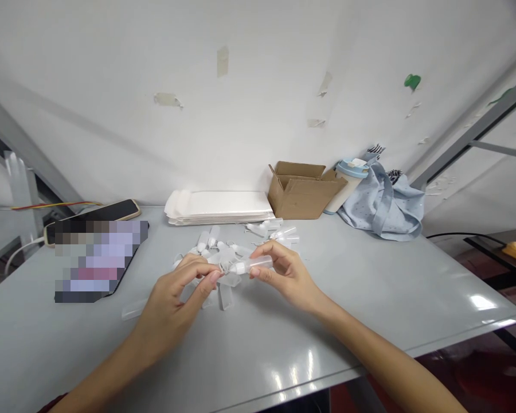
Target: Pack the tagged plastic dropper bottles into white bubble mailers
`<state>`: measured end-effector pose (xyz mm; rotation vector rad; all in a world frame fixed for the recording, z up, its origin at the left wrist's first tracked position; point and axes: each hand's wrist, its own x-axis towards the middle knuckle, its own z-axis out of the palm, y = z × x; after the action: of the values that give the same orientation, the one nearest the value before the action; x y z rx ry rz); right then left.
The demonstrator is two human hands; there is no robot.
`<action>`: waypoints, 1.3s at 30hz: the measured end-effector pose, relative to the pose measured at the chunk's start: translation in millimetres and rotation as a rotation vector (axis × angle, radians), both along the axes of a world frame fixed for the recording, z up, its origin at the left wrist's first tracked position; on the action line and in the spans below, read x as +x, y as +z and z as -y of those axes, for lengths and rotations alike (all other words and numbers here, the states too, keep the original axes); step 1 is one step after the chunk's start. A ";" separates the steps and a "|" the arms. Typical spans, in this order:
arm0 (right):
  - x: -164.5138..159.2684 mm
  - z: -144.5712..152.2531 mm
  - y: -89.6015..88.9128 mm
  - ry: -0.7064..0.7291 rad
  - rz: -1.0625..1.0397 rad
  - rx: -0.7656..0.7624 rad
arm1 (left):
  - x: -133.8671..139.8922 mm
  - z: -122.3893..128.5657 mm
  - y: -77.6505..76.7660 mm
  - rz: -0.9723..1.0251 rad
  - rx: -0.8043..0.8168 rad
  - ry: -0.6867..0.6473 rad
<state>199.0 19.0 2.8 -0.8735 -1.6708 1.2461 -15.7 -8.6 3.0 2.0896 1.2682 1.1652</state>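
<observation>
Small clear bottle [264, 262], white-topped, one: above the middle of the grey surface [361, 281], barrel pinched between thumb and fingers of the right hand [290, 275]. Left hand [176, 298]: thumb and forefinger pressed together at the bottle's tip, the detail there too small to tell. Similar bottles [226, 297]: loose heap, surface centre. Brown open carton [305, 201]: back edge. Blue bag [384, 203]: back right corner.
</observation>
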 end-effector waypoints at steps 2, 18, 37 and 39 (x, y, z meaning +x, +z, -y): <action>0.3 0.9 1.1 -0.016 0.042 0.026 | 0.3 -0.2 -1.2 -0.004 0.012 -0.006; -5.9 10.1 -10.9 -0.019 0.097 0.024 | 4.4 3.4 -13.0 -0.090 0.103 -0.035; 64.6 -61.3 -10.6 -0.325 1.245 0.536 | -35.5 -25.9 -6.9 -0.419 0.354 0.312; 69.4 -66.7 -15.9 -0.314 1.271 0.509 | -35.0 -26.4 -7.9 -0.421 0.344 0.320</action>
<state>268.4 85.7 -13.2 -1.6514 -2.4586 -0.1242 -50.7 17.8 -4.9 2.5494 1.7498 1.1779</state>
